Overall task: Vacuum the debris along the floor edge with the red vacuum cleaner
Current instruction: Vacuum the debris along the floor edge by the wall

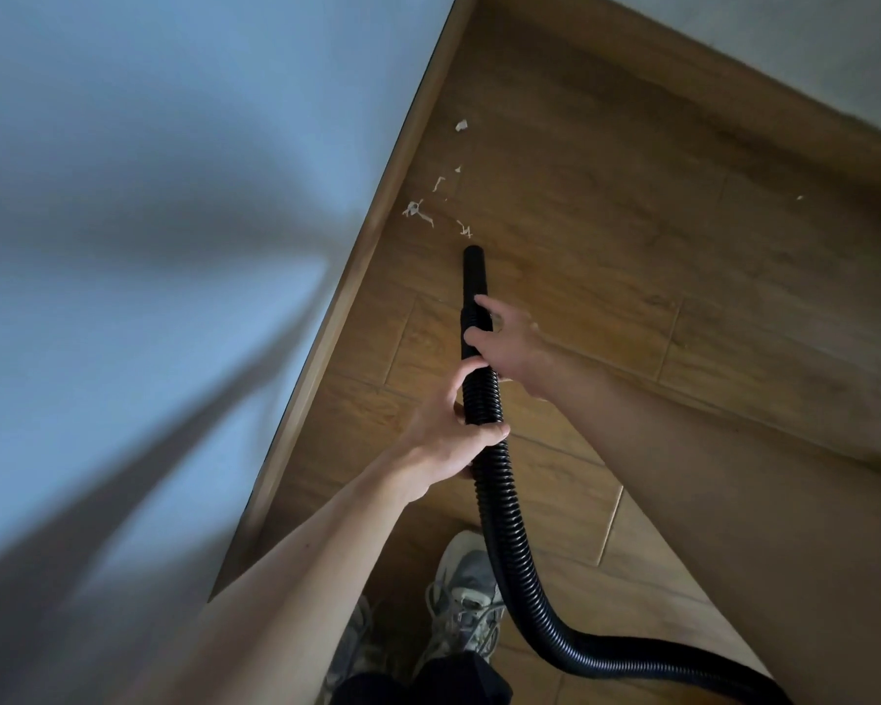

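Observation:
A black ribbed vacuum hose [499,506] runs from the lower right up to a smooth black nozzle [474,269] pointing at the floor. My left hand [448,429] grips the ribbed hose. My right hand [504,343] holds the hose just above it, near the nozzle's base. Several pale paper scraps [418,211] lie on the wooden floor beside the baseboard, just beyond the nozzle tip. Another scrap [461,125] lies farther along the edge. The red vacuum body is out of view.
A wooden baseboard [377,206] runs diagonally below a pale blue wall [174,195]. A second wall [784,53] closes the far corner. My grey sneakers [466,597] stand on the floor [631,246] at the bottom. One small speck [799,197] lies at the right.

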Demonstrator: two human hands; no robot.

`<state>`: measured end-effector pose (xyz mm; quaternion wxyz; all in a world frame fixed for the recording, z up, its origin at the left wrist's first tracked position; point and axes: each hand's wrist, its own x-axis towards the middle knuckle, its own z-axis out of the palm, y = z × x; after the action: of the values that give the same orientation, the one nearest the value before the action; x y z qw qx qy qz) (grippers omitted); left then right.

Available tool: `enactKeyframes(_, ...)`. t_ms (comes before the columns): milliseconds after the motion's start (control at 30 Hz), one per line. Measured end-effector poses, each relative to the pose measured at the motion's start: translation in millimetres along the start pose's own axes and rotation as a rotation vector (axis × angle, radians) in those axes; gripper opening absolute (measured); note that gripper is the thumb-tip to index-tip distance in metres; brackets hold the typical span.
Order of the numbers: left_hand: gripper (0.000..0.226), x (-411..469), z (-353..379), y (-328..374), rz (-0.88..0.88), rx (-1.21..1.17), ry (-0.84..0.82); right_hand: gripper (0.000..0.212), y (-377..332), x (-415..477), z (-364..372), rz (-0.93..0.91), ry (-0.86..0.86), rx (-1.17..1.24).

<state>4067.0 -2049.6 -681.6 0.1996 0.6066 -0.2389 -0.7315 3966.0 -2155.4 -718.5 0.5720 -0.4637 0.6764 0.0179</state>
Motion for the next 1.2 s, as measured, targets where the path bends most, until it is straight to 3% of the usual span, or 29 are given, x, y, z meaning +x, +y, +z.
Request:
enactKeyframes(733,0.063,19,-12,-5,0.103,0.036,0.094,0.061,-8,23,21,-0.124,0.012,-0.028)
enactKeyframes(1200,0.061,32,-25,-8,0.06,-0.005,0.092,0.061,-9,41,29,-0.228,0.006,-0.048)
